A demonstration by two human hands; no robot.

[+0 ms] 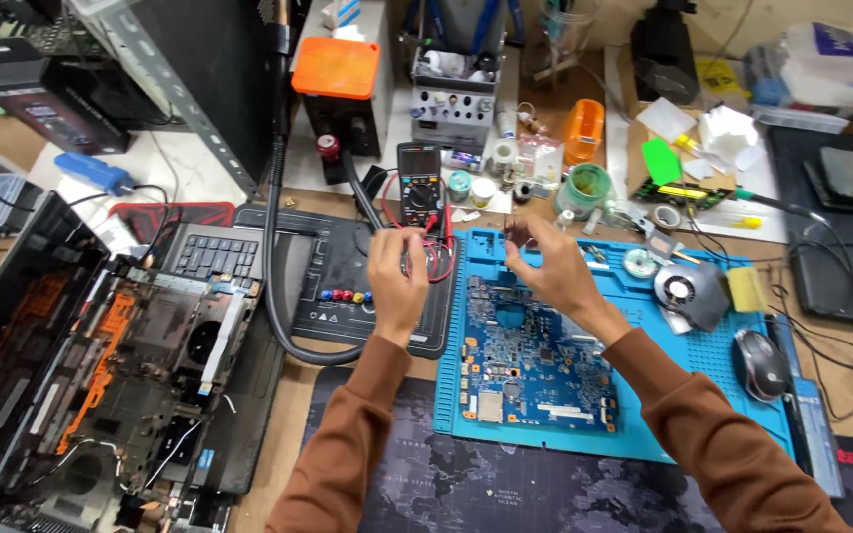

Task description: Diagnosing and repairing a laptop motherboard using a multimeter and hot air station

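While both hands hover, left hand (397,281) and right hand (545,262) fingers pinch multimeter leads (433,259).

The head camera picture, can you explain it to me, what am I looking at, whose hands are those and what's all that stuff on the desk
This is one picture from a camera worn on a person's head, looking down at their own two bare hands over a cluttered repair bench. The left hand is near the red leads of a multimeter. The right hand pinches something too small to make out. Below the hands a blue circuit board lies on a blue mat. To the left sits an opened laptop. A small fan and a mouse lie on the right.
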